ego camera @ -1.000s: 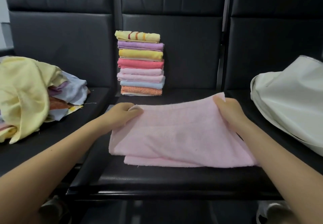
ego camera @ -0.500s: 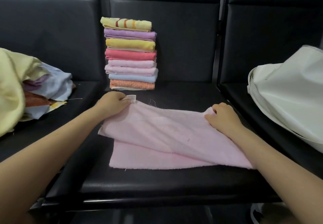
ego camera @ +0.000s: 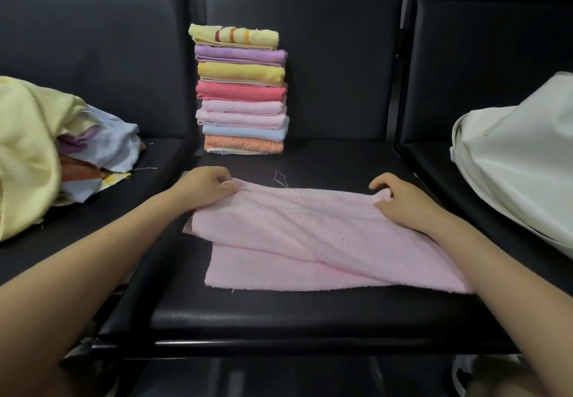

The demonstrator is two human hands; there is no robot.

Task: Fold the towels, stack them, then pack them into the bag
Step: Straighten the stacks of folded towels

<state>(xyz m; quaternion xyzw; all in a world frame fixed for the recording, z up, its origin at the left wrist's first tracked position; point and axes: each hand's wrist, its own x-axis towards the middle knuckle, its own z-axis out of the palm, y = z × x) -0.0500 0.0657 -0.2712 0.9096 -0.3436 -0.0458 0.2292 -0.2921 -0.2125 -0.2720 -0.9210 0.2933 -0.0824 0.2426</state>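
A pink towel (ego camera: 313,235) lies half-folded on the middle seat (ego camera: 279,313), long axis left to right. The left hand (ego camera: 206,187) and right hand (ego camera: 400,200) each pinch a far corner (stack (ego camera: 242,89) just beyond).

The setting is a waiting area or similar seating space rather than a home laundry room. A row of joined seats (ego camera: 279,313) is upholstered in black padded leatherette, with separate back cushions (ego camera: 297,65) divided by narrow gaps. The seat pads sit on a dark frame. Laundry is laid out directly on the seats: a stack of folded towels (ego camera: 240,93) on the middle one, a loose pile of cloth (ego camera: 46,155) on the left one, and a white bag (ego camera: 521,161) on the right one.
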